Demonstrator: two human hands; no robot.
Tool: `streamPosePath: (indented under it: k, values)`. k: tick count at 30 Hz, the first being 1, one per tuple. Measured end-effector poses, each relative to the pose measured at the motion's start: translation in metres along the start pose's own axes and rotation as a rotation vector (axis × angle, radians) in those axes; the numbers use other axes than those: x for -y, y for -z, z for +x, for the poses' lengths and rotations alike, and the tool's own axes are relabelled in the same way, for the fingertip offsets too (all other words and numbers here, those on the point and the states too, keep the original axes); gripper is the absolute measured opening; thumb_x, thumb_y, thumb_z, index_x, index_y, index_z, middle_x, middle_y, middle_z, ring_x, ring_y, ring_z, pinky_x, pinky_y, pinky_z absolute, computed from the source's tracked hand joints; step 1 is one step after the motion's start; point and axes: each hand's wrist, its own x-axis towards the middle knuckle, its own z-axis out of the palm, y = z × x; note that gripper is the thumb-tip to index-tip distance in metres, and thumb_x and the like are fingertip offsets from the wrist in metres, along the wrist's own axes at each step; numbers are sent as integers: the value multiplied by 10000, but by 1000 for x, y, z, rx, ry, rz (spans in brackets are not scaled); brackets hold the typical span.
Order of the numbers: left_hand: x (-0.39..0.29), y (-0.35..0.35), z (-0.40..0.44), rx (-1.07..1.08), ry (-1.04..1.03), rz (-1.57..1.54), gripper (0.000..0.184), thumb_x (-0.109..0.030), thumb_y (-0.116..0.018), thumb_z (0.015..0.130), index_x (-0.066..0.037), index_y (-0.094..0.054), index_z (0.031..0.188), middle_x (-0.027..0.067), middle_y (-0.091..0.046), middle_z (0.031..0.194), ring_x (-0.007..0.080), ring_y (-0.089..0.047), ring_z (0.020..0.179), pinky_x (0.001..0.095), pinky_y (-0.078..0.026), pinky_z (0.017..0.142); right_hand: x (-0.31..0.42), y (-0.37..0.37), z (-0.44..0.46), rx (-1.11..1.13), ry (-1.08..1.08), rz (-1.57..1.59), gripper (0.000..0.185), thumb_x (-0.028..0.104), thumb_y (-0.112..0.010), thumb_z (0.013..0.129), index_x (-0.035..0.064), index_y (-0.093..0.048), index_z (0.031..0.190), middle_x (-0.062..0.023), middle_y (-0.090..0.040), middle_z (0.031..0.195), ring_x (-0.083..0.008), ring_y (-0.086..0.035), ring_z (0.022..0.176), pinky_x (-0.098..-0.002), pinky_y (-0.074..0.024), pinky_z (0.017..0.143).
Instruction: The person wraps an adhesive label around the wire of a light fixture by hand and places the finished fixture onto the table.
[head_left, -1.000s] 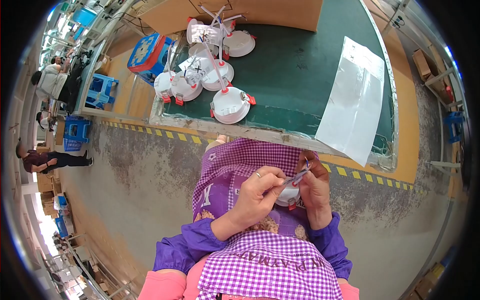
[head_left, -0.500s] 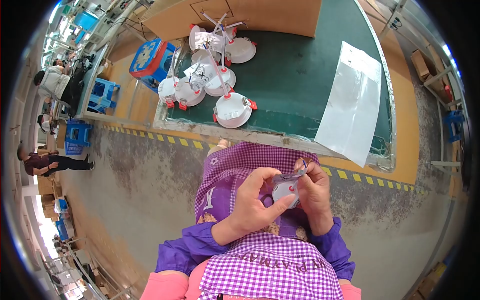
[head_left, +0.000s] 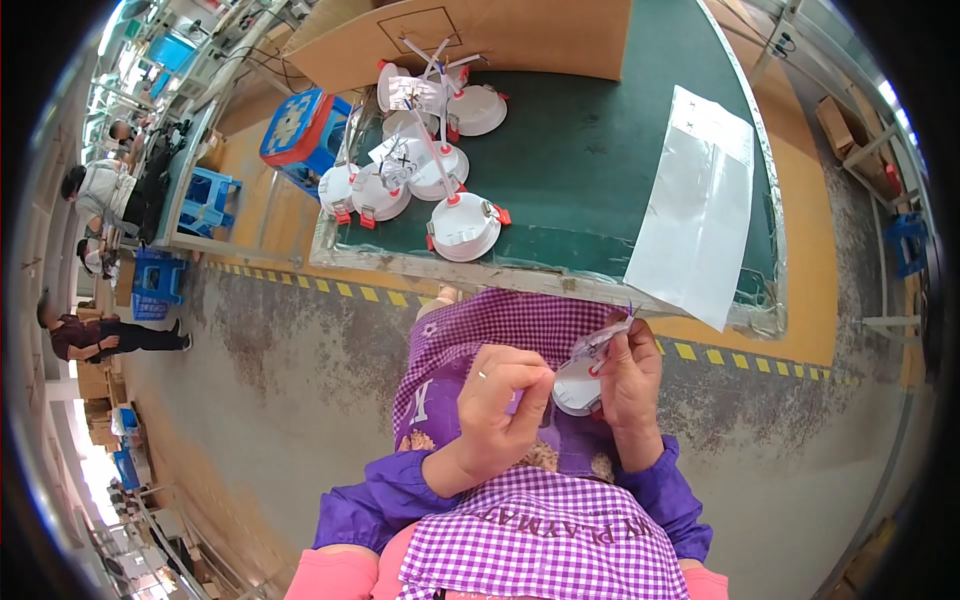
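Observation:
My right hand [head_left: 630, 385] grips a round white downlight [head_left: 576, 388] above my lap, its thumb and fingers around the cable side. A crumpled clear-and-silvery wrapper or label [head_left: 598, 338] sits at the light's cable, with wire ends poking out above the fingers. To the left, my left hand [head_left: 503, 408] is apart from the light, thumb and fingertips pressed together; whether something small is between them is hidden. On the table, the nearest downlight [head_left: 466, 228] has a red cable bush and spring clips. Several more downlights [head_left: 381, 190] are clustered behind it.
The green table [head_left: 570, 150] has a worn pale edge in front of me. A white plastic sleeve [head_left: 693, 215] overhangs its front right. A cardboard sheet [head_left: 500, 38] stands at the back. Blue stools [head_left: 207, 197] and other people are off to the left.
My left hand has let go of the downlight and drawn back left, its fingers closing into a pinch. The downlight has tilted in my right hand, and the wrapper now stands higher.

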Motion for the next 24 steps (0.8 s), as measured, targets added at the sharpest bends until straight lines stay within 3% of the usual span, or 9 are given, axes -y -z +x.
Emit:
streamPosePath:
  k: [1, 4, 5, 9, 13, 16, 18, 22, 24]
  values:
    - [-1, 1, 0, -5, -1, -20, 155, -40, -632, 843, 1, -547, 966, 86, -587, 937, 158, -539, 798, 257, -443, 706, -1, 5, -1, 54, -16, 5, 141, 91, -594, 895, 25, -551, 1012, -39, -592, 942, -92, -538, 779, -221, -433, 680]
    - [-3, -11, 10, -252, 349, -437, 215, -123, -639, 854, 5, -538, 995, 90, -563, 1012, 146, -522, 847, 266, -432, 743, -5, 3, -5, 158, 2, -20, 145, 111, -613, 887, 39, -546, 994, -37, -586, 961, -91, -535, 797, -216, -429, 684]
    - [3, -9, 10, -148, 377, -419, 326, -207, -669, 840, -7, -531, 1056, 74, -544, 1062, 137, -517, 906, 265, -423, 776, -5, 2, -5, 148, -6, -17, 148, 116, -619, 883, 41, -545, 988, -35, -584, 964, -91, -535, 798, -217, -428, 683]
    - [12, -12, 12, 168, 371, -153, 316, -168, -715, 803, -17, -580, 1046, 42, -573, 1019, 124, -549, 891, 240, -435, 738, -4, -1, -6, 145, -13, -28, 142, 121, -623, 882, 48, -543, 973, -25, -575, 965, -82, -533, 806, -211, -424, 671]
    - [21, -19, 8, 107, 223, -74, 169, -73, -669, 824, -4, -592, 958, 58, -587, 942, 138, -552, 833, 251, -440, 707, -7, 5, -8, 100, 5, -184, 136, 113, -608, 892, 49, -538, 990, -12, -575, 917, -67, -533, 784, -199, -418, 651]
    - [9, -13, 11, -25, 208, -45, 103, -66, -652, 830, -10, -588, 888, 79, -587, 857, 178, -553, 792, 282, -442, 697, -2, -1, 2, -250, 76, -35, 133, 116, -604, 895, 49, -523, 977, -5, -579, 862, -55, -526, 731, -194, -416, 628]
    - [13, -9, 12, -63, 259, -148, 103, -76, -643, 841, -9, -575, 878, 82, -577, 863, 184, -547, 806, 283, -438, 713, 2, 6, -2, -111, 55, -121, 143, 99, -624, 879, 53, -505, 944, -11, -582, 822, -66, -528, 693, -201, -427, 619]
    - [12, -22, 19, -48, 406, -350, 361, -178, -670, 850, -11, -512, 1129, 78, -531, 1072, 143, -513, 969, 255, -402, 820, -2, -4, -10, 53, 46, -73, 151, 57, -636, 860, 58, -502, 929, -28, -582, 858, -80, -534, 714, -205, -440, 645]
    - [15, -21, 18, 65, 452, -316, 405, -181, -727, 798, -13, -553, 1123, 53, -565, 1035, 138, -533, 952, 266, -420, 822, -2, -8, -11, 92, 60, -50, 151, 51, -636, 858, 58, -502, 928, -29, -580, 885, -79, -532, 729, -206, -440, 656]
